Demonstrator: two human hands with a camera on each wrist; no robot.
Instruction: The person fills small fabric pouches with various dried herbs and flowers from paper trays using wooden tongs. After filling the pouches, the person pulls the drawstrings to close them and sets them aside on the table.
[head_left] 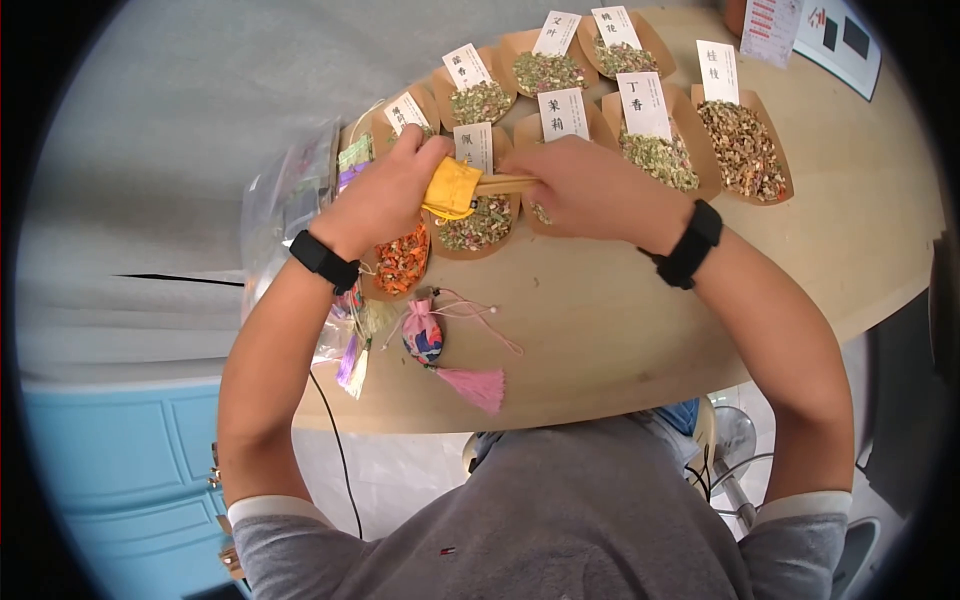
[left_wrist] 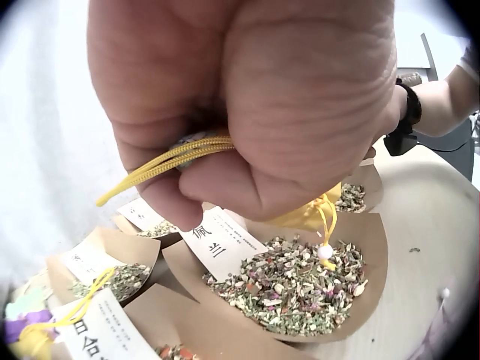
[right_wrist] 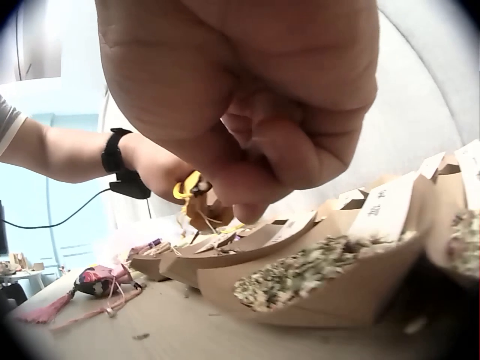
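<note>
In the head view my left hand [head_left: 392, 188] grips a small yellow drawstring pouch [head_left: 452, 187] above the trays of dried herbs. The left wrist view shows a looped yellow cord [left_wrist: 165, 162] between its fingers; a white bead hangs on another cord below. My right hand [head_left: 600, 190], fingers curled, holds a light wooden handle [head_left: 508, 184] whose far end runs to the pouch's mouth. That far end is hidden by the pouch. Beneath the hands sits a paper tray of mixed dried herbs [left_wrist: 300, 292] with a white label card [left_wrist: 217, 244].
Several more brown paper trays of herbs with cards stand around, among them a brown-chip tray [head_left: 742, 150] and an orange one [head_left: 402, 262]. A pink tasselled sachet [head_left: 423, 333] lies nearer the table edge. At left are a clear plastic bag [head_left: 285, 210] and tassels [head_left: 350, 365].
</note>
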